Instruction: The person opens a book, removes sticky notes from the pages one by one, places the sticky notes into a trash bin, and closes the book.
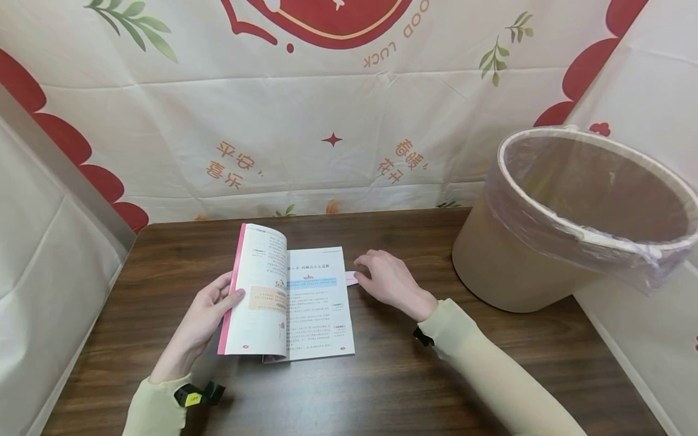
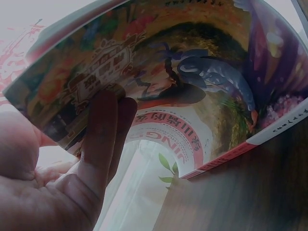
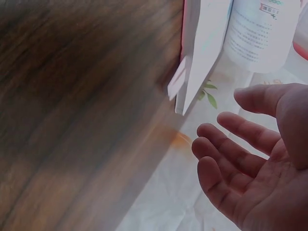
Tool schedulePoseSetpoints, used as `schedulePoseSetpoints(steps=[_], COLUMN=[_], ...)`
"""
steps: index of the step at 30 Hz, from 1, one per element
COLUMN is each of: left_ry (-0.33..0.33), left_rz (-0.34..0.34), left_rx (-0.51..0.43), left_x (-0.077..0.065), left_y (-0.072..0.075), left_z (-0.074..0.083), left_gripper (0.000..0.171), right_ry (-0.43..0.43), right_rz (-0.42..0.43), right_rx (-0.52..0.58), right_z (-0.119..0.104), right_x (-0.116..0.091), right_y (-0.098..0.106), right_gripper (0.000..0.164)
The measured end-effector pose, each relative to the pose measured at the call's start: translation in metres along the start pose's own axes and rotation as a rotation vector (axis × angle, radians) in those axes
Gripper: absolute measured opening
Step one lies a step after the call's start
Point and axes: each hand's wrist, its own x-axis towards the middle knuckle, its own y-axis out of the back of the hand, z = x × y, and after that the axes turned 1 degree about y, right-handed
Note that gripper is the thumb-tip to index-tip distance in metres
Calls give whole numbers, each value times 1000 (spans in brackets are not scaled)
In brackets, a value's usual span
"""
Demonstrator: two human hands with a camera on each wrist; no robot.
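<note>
A paperback book [image 1: 322, 321] lies spread on the table, its left-hand pages raised and bent upward. My left hand [image 1: 204, 309] grips that raised side, thumb on the page and fingers behind. In the left wrist view those fingers press on the colourful illustrated cover [image 2: 207, 77]. From the book's right edge a pale pink slip [image 1: 351, 278], perhaps a bookmark, sticks out. Beside it is my right hand [image 1: 389, 281]; the right wrist view shows this hand's [image 3: 250, 168] fingers loosely bent, holding nothing, apart from the slip [image 3: 177, 81].
A large beige bin [image 1: 507, 254] with a clear plastic liner stands at the right of the dark wooden table [image 1: 403, 375]. Behind the table hangs a white cloth [image 1: 305, 157] printed in red, with more pale cloth at both sides.
</note>
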Motion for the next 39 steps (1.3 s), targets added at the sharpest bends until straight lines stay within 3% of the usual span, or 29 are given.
schedulePoseSetpoints(steps=[20, 39], left_ry=[2, -4], left_rz=[-4, -7], left_rx=[-28, -30], left_x=[1, 0], left_y=[-1, -2], left_z=[0, 1], left_gripper=[64, 64], right_ry=[-10, -22], right_rz=[-44, -73], right_rx=[0, -44], right_z=[4, 5], right_x=[12, 14], right_y=[-29, -41], right_gripper=[30, 29])
